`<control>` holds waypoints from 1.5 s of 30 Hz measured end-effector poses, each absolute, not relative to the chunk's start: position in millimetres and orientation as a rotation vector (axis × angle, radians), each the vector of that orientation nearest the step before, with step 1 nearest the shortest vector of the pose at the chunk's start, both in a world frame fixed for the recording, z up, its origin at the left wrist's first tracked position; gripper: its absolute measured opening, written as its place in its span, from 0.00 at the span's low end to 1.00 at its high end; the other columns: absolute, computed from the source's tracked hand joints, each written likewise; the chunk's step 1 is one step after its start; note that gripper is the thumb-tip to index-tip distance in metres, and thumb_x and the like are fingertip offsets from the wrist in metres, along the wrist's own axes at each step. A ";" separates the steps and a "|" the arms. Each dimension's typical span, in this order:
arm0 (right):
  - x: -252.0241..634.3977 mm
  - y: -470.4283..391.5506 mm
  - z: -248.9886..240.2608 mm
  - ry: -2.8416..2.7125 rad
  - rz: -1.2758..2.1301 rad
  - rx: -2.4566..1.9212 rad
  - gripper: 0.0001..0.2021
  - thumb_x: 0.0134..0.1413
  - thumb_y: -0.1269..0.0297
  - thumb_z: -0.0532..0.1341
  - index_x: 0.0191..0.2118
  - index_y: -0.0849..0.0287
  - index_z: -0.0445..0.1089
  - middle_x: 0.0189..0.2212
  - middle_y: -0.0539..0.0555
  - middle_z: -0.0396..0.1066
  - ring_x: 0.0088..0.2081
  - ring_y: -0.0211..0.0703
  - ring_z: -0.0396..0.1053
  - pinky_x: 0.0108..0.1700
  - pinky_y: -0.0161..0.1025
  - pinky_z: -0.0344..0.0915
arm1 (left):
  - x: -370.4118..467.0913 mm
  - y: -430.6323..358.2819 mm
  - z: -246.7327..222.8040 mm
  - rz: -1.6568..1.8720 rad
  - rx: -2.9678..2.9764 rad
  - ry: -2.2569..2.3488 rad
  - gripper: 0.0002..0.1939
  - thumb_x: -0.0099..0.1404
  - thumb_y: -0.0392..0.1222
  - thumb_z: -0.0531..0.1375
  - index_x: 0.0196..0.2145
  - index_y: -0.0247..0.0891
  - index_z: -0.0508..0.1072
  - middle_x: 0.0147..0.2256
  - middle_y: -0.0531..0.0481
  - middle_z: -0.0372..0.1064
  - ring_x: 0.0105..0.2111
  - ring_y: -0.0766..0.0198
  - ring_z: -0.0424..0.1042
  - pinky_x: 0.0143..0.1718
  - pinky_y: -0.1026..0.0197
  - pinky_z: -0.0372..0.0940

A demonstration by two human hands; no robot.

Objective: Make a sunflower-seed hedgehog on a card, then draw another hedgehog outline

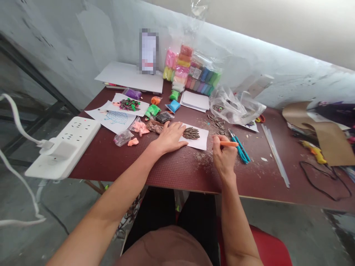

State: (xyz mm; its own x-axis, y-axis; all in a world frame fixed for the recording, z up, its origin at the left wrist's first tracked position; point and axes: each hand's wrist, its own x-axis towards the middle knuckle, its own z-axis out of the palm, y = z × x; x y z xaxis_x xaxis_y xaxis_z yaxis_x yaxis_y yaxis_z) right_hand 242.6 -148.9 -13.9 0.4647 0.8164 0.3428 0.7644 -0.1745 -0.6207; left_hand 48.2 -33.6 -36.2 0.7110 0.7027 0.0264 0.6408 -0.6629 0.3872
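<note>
My left hand point(172, 136) lies with its fingers spread over the left edge of a small white sheet point(203, 136). On that sheet, just right of the fingertips, is a cluster of striped sunflower seeds point(191, 133) laid in overlapping rows. My right hand point(225, 157), right of the sheet, is closed around a slim orange pen-like tool point(229, 144); its tip is too small to make out. Loose sunflower seeds point(217, 123) and turquoise-handled tweezers or pliers point(240, 148) lie beyond and right of it. Brown clay point(154, 126) shows left of my left hand.
Bagged coloured clay point(180, 70) stands against the wall. Pink clay point(141, 127), a hedgehog drawing point(116, 116) and a white power strip point(65, 147) are at left. A plastic bag point(235, 105), glue sticks point(276, 155) and a yellow glue gun point(314, 151) are at right.
</note>
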 end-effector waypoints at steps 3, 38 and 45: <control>241.9 -145.7 -15.9 -1.276 0.094 -1.927 0.16 0.62 0.50 0.57 0.34 0.57 0.70 0.22 0.51 0.71 0.23 0.42 0.67 0.30 0.38 0.59 | 48.5 -33.9 -35.8 0.243 2.589 1.036 0.32 0.71 0.53 0.60 0.66 0.35 0.64 0.68 0.34 0.61 0.69 0.46 0.58 0.71 0.41 0.45; 201.1 -145.6 -38.3 -1.389 0.483 -1.674 0.11 0.60 0.55 0.59 0.36 0.55 0.75 0.32 0.54 0.80 0.32 0.43 0.75 0.37 0.39 0.69 | 39.8 -25.8 -36.4 0.304 2.527 1.001 0.28 0.69 0.37 0.53 0.66 0.36 0.66 0.63 0.40 0.69 0.65 0.49 0.65 0.68 0.47 0.58; 200.9 -141.9 -38.8 -1.433 0.472 -1.684 0.13 0.63 0.53 0.59 0.37 0.56 0.75 0.32 0.54 0.80 0.31 0.44 0.75 0.37 0.39 0.68 | 40.1 -26.5 -34.4 0.289 2.535 1.006 0.27 0.69 0.37 0.53 0.65 0.32 0.66 0.63 0.38 0.68 0.65 0.49 0.65 0.68 0.48 0.58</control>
State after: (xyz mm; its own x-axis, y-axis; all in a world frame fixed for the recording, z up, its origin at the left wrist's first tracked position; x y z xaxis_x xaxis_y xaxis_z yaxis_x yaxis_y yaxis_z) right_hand 200.9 -141.9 -38.8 0.2711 0.9337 0.2339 0.6118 0.0205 -0.7907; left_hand 40.1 -26.5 -34.4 0.7201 0.6925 0.0447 0.6105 -0.6629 0.4334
